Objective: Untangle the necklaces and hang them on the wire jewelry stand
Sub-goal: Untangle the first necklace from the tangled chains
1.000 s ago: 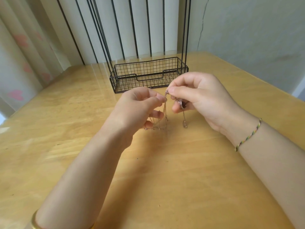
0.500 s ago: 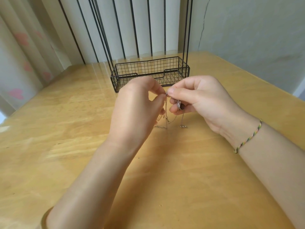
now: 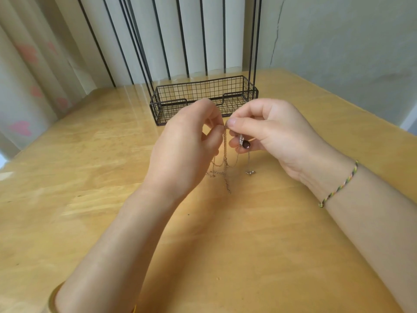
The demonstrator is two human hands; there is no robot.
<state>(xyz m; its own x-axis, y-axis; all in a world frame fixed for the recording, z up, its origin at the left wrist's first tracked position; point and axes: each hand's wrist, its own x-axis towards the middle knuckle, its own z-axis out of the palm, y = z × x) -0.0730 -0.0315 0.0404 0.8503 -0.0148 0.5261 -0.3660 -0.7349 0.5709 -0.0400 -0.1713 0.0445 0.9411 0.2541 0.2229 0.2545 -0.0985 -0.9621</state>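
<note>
A pale curtain (image 3: 27, 86) with pink shapes hangs at the far left, beside the wooden worktop (image 3: 67, 177). A gold bangle (image 3: 53, 299) sits on the left forearm at the bottom edge. The left hand (image 3: 182, 152) is raised above the worktop with its fingers curled, and its thumb and fingertip pinch the top of the tangled necklaces (image 3: 225, 159). Behind the 2 hands, near the back of the worktop, stands the wire jewelry stand (image 3: 203, 96), with a black mesh basket at its base and thin uprights rising out of view. The thin chains hang in loops between the hands, loose ends trailing down toward the wood. Whether they touch it is unclear. The right hand (image 3: 270, 136) grips the same chains just beside the left thumb, forefinger and thumb closed on them, with a dark pendant (image 3: 246, 144) against its lower fingers. A braided bracelet (image 3: 338, 188) circles the right wrist. A grey wall (image 3: 338, 41) stands behind.
</note>
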